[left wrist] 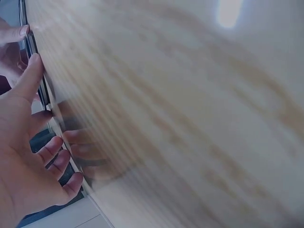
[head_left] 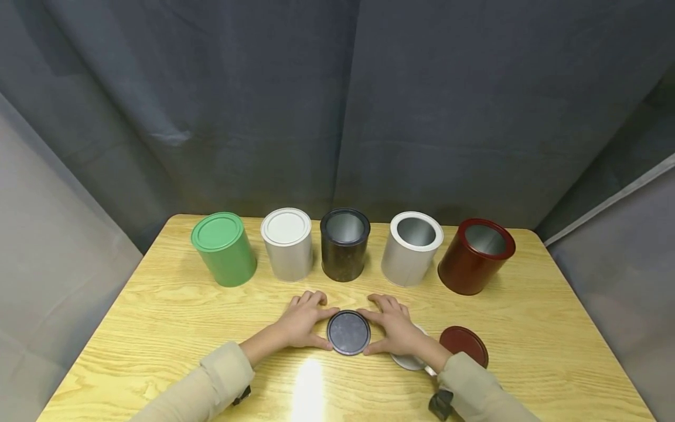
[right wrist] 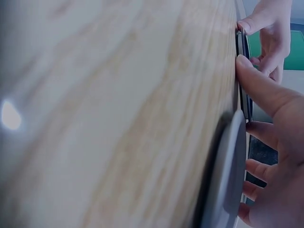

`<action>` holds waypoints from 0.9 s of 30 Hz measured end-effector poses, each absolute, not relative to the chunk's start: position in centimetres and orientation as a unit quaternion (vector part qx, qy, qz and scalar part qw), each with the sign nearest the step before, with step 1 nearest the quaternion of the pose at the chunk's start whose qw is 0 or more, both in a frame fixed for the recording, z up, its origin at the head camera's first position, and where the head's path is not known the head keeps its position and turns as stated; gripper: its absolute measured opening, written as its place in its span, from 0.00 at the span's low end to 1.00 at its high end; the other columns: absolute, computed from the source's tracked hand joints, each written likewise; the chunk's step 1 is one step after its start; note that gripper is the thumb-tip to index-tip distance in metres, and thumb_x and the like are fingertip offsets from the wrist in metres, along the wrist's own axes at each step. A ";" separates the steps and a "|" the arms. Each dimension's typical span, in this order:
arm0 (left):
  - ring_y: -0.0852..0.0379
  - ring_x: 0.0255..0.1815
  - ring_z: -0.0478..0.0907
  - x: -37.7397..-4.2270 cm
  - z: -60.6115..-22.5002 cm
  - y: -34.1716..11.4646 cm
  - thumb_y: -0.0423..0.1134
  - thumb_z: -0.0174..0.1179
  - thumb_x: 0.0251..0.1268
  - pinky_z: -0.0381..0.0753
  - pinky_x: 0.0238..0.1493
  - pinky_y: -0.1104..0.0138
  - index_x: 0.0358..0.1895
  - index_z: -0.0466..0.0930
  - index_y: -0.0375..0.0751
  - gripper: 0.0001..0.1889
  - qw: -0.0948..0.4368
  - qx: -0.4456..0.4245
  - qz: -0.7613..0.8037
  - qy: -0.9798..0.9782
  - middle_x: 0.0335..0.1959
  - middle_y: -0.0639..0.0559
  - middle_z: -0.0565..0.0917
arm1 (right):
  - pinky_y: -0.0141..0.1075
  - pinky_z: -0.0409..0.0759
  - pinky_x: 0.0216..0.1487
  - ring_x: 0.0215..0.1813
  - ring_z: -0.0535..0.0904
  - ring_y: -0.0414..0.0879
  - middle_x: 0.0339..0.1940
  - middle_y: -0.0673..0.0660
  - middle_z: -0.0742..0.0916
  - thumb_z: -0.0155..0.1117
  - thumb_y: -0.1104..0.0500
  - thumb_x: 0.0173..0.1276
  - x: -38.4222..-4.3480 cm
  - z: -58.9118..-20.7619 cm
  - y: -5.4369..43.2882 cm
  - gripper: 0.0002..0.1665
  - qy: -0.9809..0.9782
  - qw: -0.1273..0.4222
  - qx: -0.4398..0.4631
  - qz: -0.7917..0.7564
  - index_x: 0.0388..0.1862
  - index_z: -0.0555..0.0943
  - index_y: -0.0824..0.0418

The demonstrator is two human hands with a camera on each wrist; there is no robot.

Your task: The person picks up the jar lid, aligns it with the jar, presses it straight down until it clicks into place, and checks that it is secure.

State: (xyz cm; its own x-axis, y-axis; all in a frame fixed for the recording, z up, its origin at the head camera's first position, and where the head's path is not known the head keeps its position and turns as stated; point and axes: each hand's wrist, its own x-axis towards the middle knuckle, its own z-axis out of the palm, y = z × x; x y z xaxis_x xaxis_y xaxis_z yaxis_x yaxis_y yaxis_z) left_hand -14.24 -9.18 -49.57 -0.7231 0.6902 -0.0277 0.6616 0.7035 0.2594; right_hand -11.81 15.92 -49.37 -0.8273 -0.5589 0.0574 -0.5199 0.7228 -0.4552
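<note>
A round black lid (head_left: 348,332) lies level at the tabletop in the middle front, in the head view. On its left side my left hand (head_left: 304,322) holds the rim between thumb and index finger. My right hand (head_left: 392,329) does the same from the right. The other fingers of both hands spread toward the back of the table. Partly covered by my right wrist is a white lid (head_left: 407,360); a dark red lid (head_left: 464,344) lies to its right. Edge-on in the left wrist view, the black lid (left wrist: 42,78) shows as a thin dark strip.
Along the back stand a green can (head_left: 225,252) and a white can (head_left: 287,249), both lidded. Beside them are an uncovered black can (head_left: 344,252), white can (head_left: 406,261) and dark red can (head_left: 464,266). Grey curtains (head_left: 337,105) surround the wooden table (head_left: 158,316).
</note>
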 end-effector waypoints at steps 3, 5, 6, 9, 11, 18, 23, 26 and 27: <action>0.56 0.47 0.60 -14.2 -49.5 -9.2 0.68 0.61 0.39 0.60 0.43 0.62 0.61 0.72 0.52 0.41 0.064 0.370 0.118 0.919 0.50 0.52 0.67 | 0.58 0.59 0.50 0.62 0.58 0.62 0.62 0.66 0.68 0.76 0.43 0.39 -11.8 -49.2 15.8 0.45 0.925 0.046 -0.291 -0.241 0.57 0.76 0.59; 0.56 0.47 0.61 -14.2 -49.5 -9.2 0.68 0.61 0.40 0.60 0.43 0.62 0.61 0.72 0.52 0.41 0.065 0.371 0.119 0.919 0.50 0.52 0.67 | 0.58 0.59 0.50 0.62 0.58 0.63 0.62 0.66 0.68 0.77 0.44 0.37 -11.9 -49.2 15.7 0.45 0.923 0.047 -0.290 -0.248 0.57 0.76 0.60; 0.56 0.47 0.61 -14.2 -49.4 -9.1 0.68 0.61 0.40 0.61 0.43 0.62 0.61 0.72 0.52 0.41 0.066 0.371 0.119 0.919 0.49 0.52 0.67 | 0.58 0.59 0.50 0.62 0.59 0.63 0.62 0.66 0.68 0.77 0.45 0.37 -11.9 -49.1 15.6 0.45 0.922 0.047 -0.289 -0.251 0.56 0.76 0.60; 0.57 0.47 0.60 -14.3 -49.5 -9.1 0.68 0.60 0.40 0.60 0.42 0.63 0.61 0.71 0.53 0.41 0.066 0.371 0.118 0.919 0.49 0.53 0.66 | 0.58 0.58 0.51 0.61 0.59 0.63 0.61 0.66 0.69 0.78 0.46 0.36 -11.9 -49.1 15.6 0.44 0.921 0.046 -0.286 -0.260 0.56 0.77 0.60; 0.57 0.46 0.60 -14.3 -49.4 -9.1 0.68 0.60 0.40 0.60 0.42 0.63 0.61 0.71 0.53 0.41 0.065 0.371 0.116 0.919 0.49 0.53 0.66 | 0.58 0.59 0.50 0.61 0.59 0.63 0.61 0.66 0.69 0.78 0.46 0.37 -12.0 -49.2 15.6 0.43 0.920 0.042 -0.286 -0.265 0.55 0.77 0.61; 0.57 0.47 0.61 -14.2 -49.3 -9.2 0.67 0.60 0.41 0.61 0.43 0.62 0.62 0.71 0.53 0.40 0.065 0.375 0.121 0.917 0.50 0.52 0.67 | 0.58 0.58 0.50 0.61 0.59 0.62 0.61 0.66 0.69 0.76 0.44 0.39 -12.1 -49.6 16.0 0.43 0.911 0.036 -0.302 -0.279 0.55 0.77 0.63; 0.56 0.47 0.61 -14.1 -49.4 -9.2 0.66 0.61 0.41 0.61 0.43 0.62 0.61 0.71 0.52 0.40 0.059 0.375 0.123 0.917 0.50 0.52 0.67 | 0.58 0.57 0.51 0.63 0.58 0.61 0.63 0.65 0.68 0.78 0.44 0.36 -12.0 -49.5 16.0 0.47 0.912 0.049 -0.305 -0.268 0.57 0.76 0.61; 0.56 0.48 0.61 -14.1 -49.4 -9.2 0.66 0.62 0.41 0.61 0.43 0.62 0.61 0.71 0.52 0.40 0.055 0.376 0.130 0.916 0.50 0.52 0.68 | 0.58 0.57 0.52 0.63 0.58 0.61 0.63 0.64 0.68 0.78 0.46 0.37 -11.9 -49.4 15.9 0.45 0.914 0.050 -0.299 -0.271 0.56 0.76 0.61; 0.56 0.48 0.62 -14.2 -49.5 -9.2 0.66 0.62 0.41 0.61 0.43 0.62 0.61 0.71 0.52 0.40 0.053 0.377 0.132 0.915 0.49 0.52 0.68 | 0.58 0.57 0.52 0.63 0.58 0.61 0.63 0.64 0.69 0.78 0.46 0.37 -11.9 -49.4 15.9 0.44 0.914 0.049 -0.297 -0.273 0.56 0.76 0.60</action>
State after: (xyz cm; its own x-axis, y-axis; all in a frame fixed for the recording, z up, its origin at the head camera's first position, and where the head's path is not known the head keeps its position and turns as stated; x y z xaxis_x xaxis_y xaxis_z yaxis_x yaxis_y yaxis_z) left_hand -14.17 -9.21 -49.46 -0.7103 0.7038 0.0016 0.6757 0.6813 0.2816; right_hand -11.90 15.88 -49.39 -0.8185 -0.5698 0.0734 -0.5166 0.6740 -0.5281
